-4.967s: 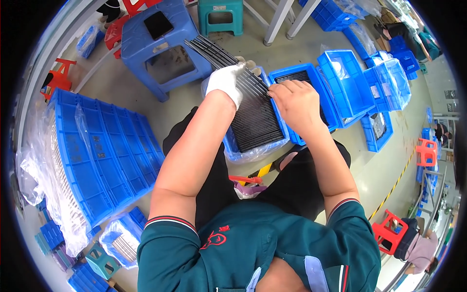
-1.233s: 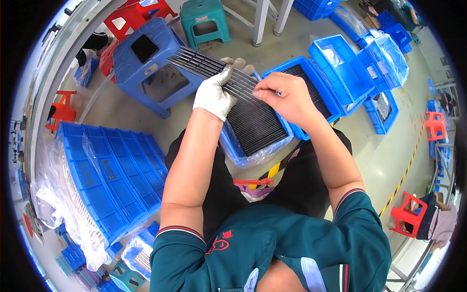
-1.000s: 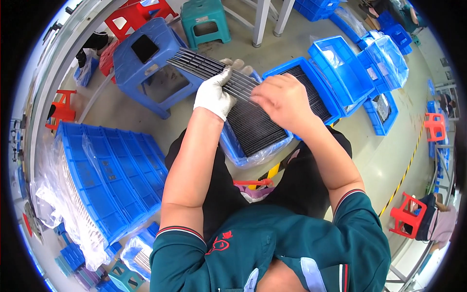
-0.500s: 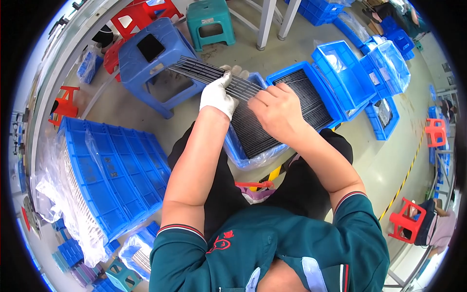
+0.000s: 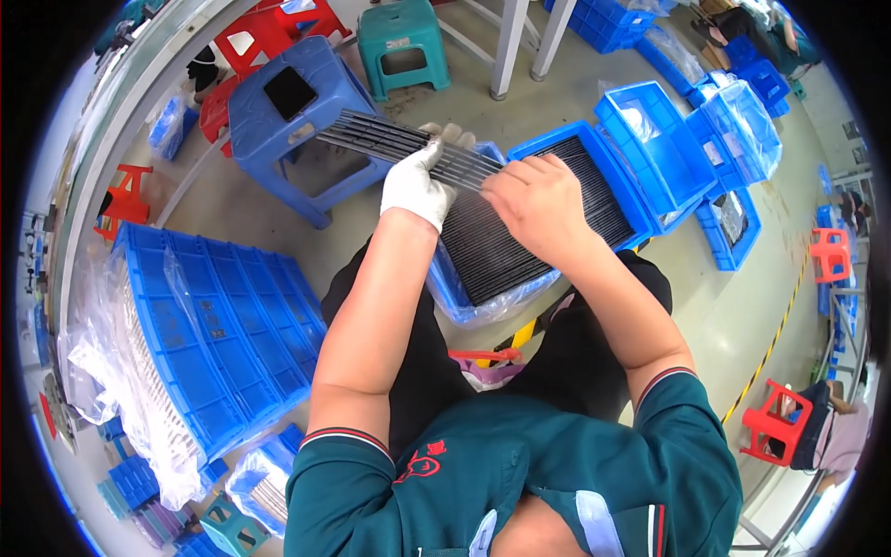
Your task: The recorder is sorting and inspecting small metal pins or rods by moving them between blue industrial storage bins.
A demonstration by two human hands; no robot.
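Thin dark rods (image 5: 371,133), a fanned bundle, are up in the air between the person's two hands, tilted, far ends up and to the left, near ends low and to the right. Left hand (image 5: 414,190), white-gloved, is wrapped firmly round the bundle's middle. Right hand (image 5: 541,206), bare, has its fingers bent in at the near ends (pinching or just touching, I can't tell; the fingers cover the tips). Below the hands: a blue crate (image 5: 451,302), clear plastic liner bunched over its edge, filled with dark rods in close parallel rows. Just beside it, to the right, a second blue crate (image 5: 624,181), also loaded with dark rods. Past the bundle's far ends is a blue stool (image 5: 260,130), with a flat black rectangular object (image 5: 290,91) on the seat; the rods cross in front of it from where I'm standing, contact unclear. Teal stool (image 5: 399,39) near that. Off to the person's left, a stack of blue crates (image 5: 223,325) partly draped in clear plastic.
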